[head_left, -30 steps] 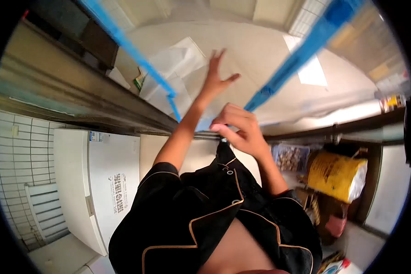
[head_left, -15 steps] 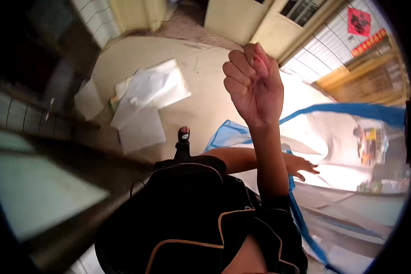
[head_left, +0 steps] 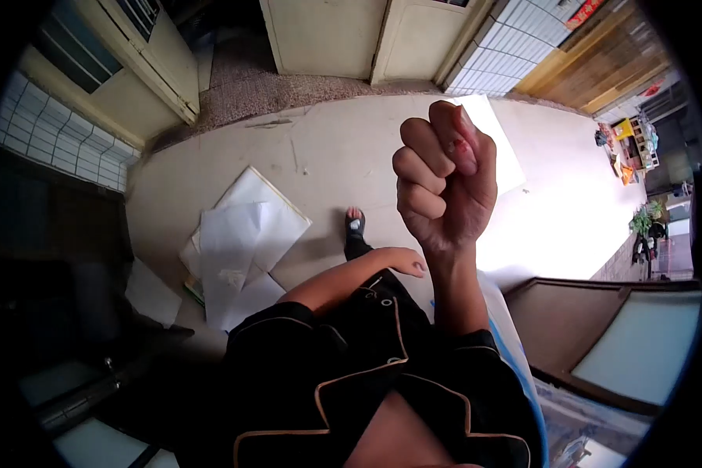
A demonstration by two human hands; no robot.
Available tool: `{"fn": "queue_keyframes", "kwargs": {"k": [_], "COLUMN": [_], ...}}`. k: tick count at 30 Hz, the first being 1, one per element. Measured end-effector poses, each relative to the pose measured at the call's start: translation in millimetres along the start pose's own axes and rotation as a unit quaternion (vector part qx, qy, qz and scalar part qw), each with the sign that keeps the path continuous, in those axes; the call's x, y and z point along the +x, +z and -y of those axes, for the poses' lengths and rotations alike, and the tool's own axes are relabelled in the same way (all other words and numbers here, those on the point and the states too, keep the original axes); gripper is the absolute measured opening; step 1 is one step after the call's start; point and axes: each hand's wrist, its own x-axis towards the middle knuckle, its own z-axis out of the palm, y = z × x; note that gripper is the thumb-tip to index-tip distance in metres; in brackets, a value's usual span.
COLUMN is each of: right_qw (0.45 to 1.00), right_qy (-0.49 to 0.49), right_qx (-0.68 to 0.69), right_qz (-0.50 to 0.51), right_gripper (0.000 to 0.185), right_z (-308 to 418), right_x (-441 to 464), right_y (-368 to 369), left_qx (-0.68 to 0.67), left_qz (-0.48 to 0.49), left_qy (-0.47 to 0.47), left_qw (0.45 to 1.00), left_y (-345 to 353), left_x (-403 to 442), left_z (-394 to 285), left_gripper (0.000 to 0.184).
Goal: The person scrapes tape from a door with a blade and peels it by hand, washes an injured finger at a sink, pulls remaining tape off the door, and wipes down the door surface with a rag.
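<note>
My right hand (head_left: 447, 175) is raised in front of me in a fist, palm side facing me, with nothing showing in it. A red mark is visible on one of its digits. My left hand (head_left: 405, 261) is low in front of my body, close to my right forearm, with its fingers turned away and mostly hidden. A blue-edged pale sheet or bag (head_left: 511, 335) hangs behind my right arm, partly covered by it. On the floor behind the fist lies a white sheet (head_left: 495, 144).
White sheets (head_left: 234, 230) lie piled on the floor to the left, with another pale sheet (head_left: 152, 292) beside them. My sandalled foot (head_left: 355, 224) is nearby. A dark-framed panel (head_left: 593, 335) stands at right; cream doors (head_left: 327, 35) line the far side. Potted plants (head_left: 646, 218) are farther right.
The view has swung to the right. My left hand, earlier spread beside the blue-edged material, has drawn back with its fingers less visible. The right fist stays raised.
</note>
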Motion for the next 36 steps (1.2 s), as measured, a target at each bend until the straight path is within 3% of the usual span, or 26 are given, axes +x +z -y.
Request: {"fn": "queue_keyframes", "kwargs": {"k": [2, 3, 4, 5, 6, 7, 8, 9, 10, 11, 12, 13, 14, 17, 19, 21, 22, 25, 26, 28, 30, 31, 33, 36], "right_qw": [0.999, 0.998, 0.998, 0.996, 0.993, 0.992, 0.989, 0.986, 0.985, 0.983, 0.981, 0.979, 0.978, 0.975, 0.976, 0.976, 0.976, 0.978, 0.981, 0.983, 0.992, 0.983, 0.931, 0.786], "right_qy": [0.009, 0.015, 0.020, 0.031, 0.043, 0.050, 0.059, 0.066, 0.071, 0.088, 0.103, 0.104, 0.111, 0.126, 0.126, 0.130, 0.129, 0.121, 0.116, 0.115, 0.098, 0.142, 0.237, 0.322], "right_qx": [0.037, 0.048, 0.053, 0.072, 0.092, 0.100, 0.121, 0.139, 0.146, 0.146, 0.145, 0.153, 0.155, 0.153, 0.150, 0.144, 0.141, 0.139, 0.136, 0.128, -0.015, -0.096, -0.268, -0.515], "right_qz": [0.021, 0.022, 0.027, 0.039, 0.052, 0.057, 0.057, 0.057, 0.060, 0.072, 0.084, 0.087, 0.081, 0.096, 0.097, 0.099, 0.101, 0.100, 0.081, 0.066, -0.073, -0.061, -0.069, -0.120], "right_gripper": [0.032, 0.032, 0.032, 0.032, 0.032, 0.032, 0.032, 0.032, 0.032, 0.032, 0.032, 0.032, 0.032, 0.031, 0.031, 0.031, 0.031, 0.031, 0.030, 0.029, 0.030, 0.029, 0.028, 0.027], "right_z": [11.3, 17.6, 25.3, 31.6, 39.0, 45.6, 54.4, 61.1, 66.5, 71.6, 75.9, 79.1, 80.9, 81.7, 81.1, 78.2, 75.1, 64.9, 61.4, 47.9, 28.2, 21.6, 10.4, 1.8], "right_x": [38.0, 54.3, 76.2, 96.1, 118.6, 140.3, 163.7, 185.1, 204.3, 223.9, 242.8, 259.6, 275.5, 317.1, 346.8, 375.6, 390.6, 435.0, 449.8, 480.1, 500.6, 509.3, 522.4, 514.8], "right_y": [-27.4, -37.1, -52.2, -65.4, -77.5, -89.0, -102.5, -112.1, -121.3, -131.1, -138.2, -143.8, -150.5, -166.1, -182.3, -198.4, -208.0, -232.6, -239.9, -253.2, -270.0, -288.7, -340.9, -426.6], "left_qx": [-0.050, -0.063, -0.037, -0.010, -0.155, -0.165, -0.209, -0.319, -0.310, -0.356, -0.498, -0.565, -0.470, -0.498, -0.505, -0.558, -0.579, -0.554, -0.505, -0.524, -0.555, -0.565, -0.531, -0.474], "left_qz": [-0.080, -0.158, -0.153, -0.171, -0.254, -0.286, -0.345, -0.420, -0.406, -0.449, -0.484, -0.486, -0.548, -0.538, -0.511, -0.492, -0.504, -0.434, -0.424, -0.456, -0.519, -0.543, -0.599, -0.631], "left_qy": [-0.041, -0.104, -0.208, -0.228, -0.158, -0.180, -0.255, -0.233, -0.330, -0.305, -0.271, -0.252, -0.327, -0.425, -0.465, -0.477, -0.426, -0.470, -0.472, -0.459, -0.370, -0.328, -0.295, -0.275], "left_qw": [0.995, 0.980, 0.965, 0.958, 0.942, 0.927, 0.879, 0.817, 0.794, 0.761, 0.667, 0.618, 0.610, 0.531, 0.517, 0.468, 0.478, 0.532, 0.585, 0.554, 0.535, 0.527, 0.521, 0.550], "left_y": [-46.3, -73.1, -117.5, -139.4, -135.9, -161.6, -182.3, -185.5, -196.9, -200.9, -189.7, -181.2, -179.9, -163.6, -151.7, -142.5, -134.7, -175.0, -197.2, -250.0, -305.2, -337.0, -399.1, -475.1], "left_x": [-41.9, -76.9, -107.2, -123.5, -131.4, -159.0, -187.6, -213.4, -244.4, -274.1, -305.1, -336.4, -344.4, -378.3, -390.1, -394.4, -396.3, -398.9, -402.1, -404.6, -416.3, -423.6, -433.9, -449.7], "left_z": [42.0, 31.1, 7.2, 32.3, 117.6, 125.5, 121.7, 153.7, 171.0, 173.7, 217.8, 238.9, 214.0, 202.5, 195.4, 199.5, 207.9, 241.7, 243.6, 253.6, 272.7, 281.8, 308.6, 318.2], "left_gripper": [0.037, 0.036, 0.036, 0.035, 0.032, 0.029, 0.028, 0.028, 0.030, 0.028, 0.024, 0.023, 0.022, 0.029, 0.031, 0.031, 0.031, 0.030, 0.032, 0.034, 0.032, 0.029, 0.026, 0.023]}}
